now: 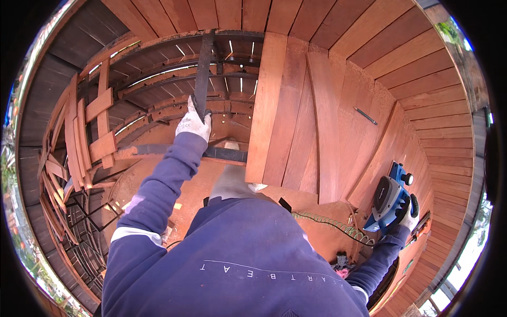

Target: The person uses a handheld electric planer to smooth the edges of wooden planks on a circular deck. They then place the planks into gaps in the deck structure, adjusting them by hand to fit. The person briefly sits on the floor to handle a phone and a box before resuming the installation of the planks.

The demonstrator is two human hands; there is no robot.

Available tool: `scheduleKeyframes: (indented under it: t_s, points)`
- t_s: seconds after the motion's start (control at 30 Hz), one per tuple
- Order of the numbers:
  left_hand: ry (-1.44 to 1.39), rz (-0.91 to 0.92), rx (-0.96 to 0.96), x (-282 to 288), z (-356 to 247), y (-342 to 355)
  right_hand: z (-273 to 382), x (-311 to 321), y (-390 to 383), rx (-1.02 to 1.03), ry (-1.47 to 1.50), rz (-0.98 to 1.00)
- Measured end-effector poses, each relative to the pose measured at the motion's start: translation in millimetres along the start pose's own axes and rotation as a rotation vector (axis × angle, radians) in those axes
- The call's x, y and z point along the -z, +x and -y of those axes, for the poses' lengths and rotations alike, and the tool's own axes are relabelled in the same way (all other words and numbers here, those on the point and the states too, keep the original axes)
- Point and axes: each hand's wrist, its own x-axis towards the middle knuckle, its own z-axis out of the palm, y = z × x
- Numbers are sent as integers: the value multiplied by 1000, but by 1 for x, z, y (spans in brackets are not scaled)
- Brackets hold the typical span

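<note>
My left hand [194, 122], in a white glove with dark fingertips, is closed around the near end of a long dark flat bar [204, 71]. The bar stretches away from me over the open slatted framework [153, 79]. Off to the right, my right hand [409, 214], also gloved, grips the rear handle of a blue and grey electric planer [388, 195]. That planer is over the right end of the reddish boards, and its underside is hidden. Several reddish-brown boards [293, 116] lie side by side between my two hands, with a curved-edged board [323, 132] on top.
A pencil [365, 115] lies on the boards at right. A green coiled hose [338, 224] runs below the planer. Loose wood strips [79, 137] are piled at left. A dark crosspiece [224, 155] spans in front of my legs. Planked surfaces [422, 68] curve around the far and right sides.
</note>
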Motion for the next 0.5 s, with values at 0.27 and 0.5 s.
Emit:
scheduleKeyframes:
  t_s: [0.27,0.5]
  points:
    - [-135,34,12,6,-1,-1,-22,15,18,153,-250,-72]
    - [-341,43,-117,-5,22,9,39,-24,-52,837,-973,-524]
